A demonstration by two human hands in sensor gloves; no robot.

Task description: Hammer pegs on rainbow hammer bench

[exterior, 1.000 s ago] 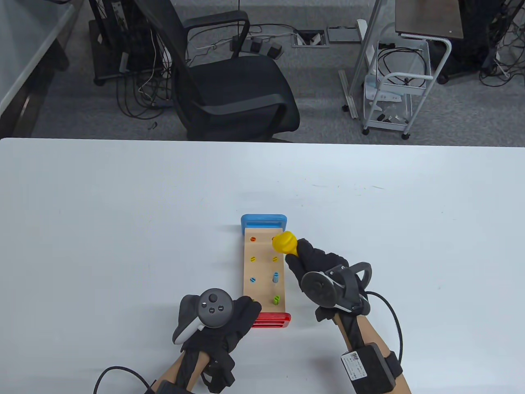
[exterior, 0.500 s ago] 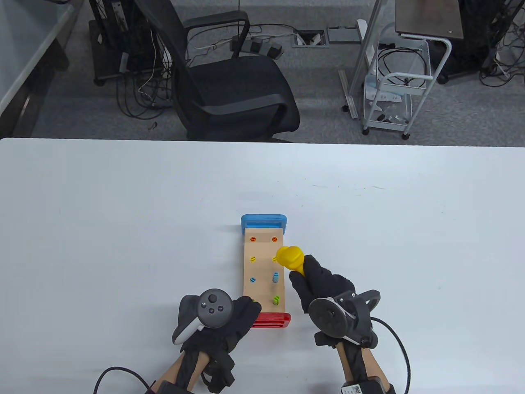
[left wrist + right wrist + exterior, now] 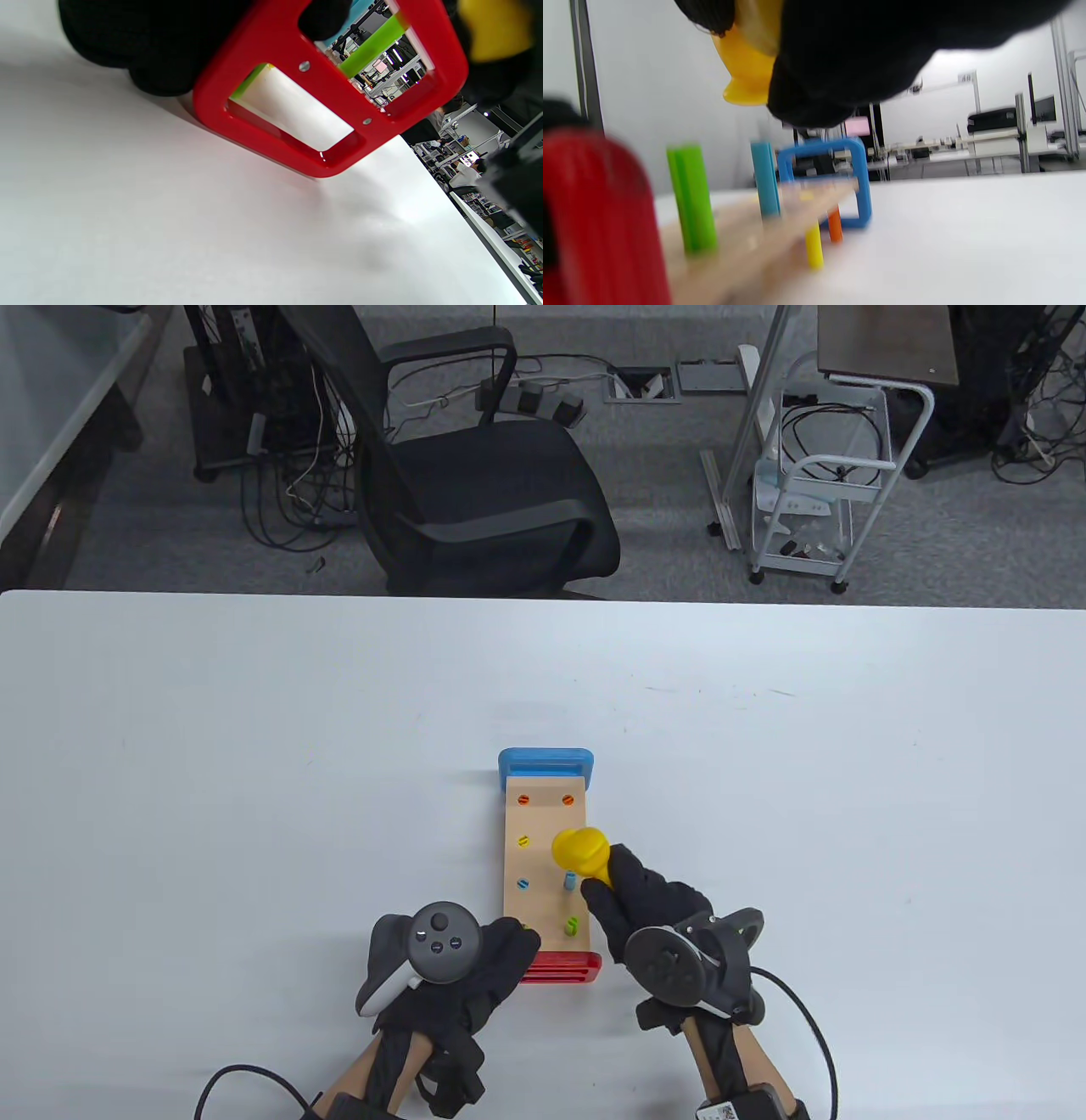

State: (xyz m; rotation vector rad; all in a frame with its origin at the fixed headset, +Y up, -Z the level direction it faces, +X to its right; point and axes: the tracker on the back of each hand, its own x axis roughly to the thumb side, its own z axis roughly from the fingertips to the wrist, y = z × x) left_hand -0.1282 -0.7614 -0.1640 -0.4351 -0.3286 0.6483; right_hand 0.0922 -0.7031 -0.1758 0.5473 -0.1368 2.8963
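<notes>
The toy bench [image 3: 545, 865] is sitting near-centre on the tabletop [image 3: 254, 772]. Left hand [image 3: 450, 967] is pressing down on its red end [image 3: 560, 967], right hand [image 3: 645, 899] is gripping the yellow hammer [image 3: 579, 848] over the raised blue peg [image 3: 570, 881]. I'd be swinging straight down, keeping the bench pinned; the green peg [image 3: 572, 926] is standing up too.

White table [image 3: 254, 746]; hammer bench [image 3: 543, 823] standing on it.
</notes>
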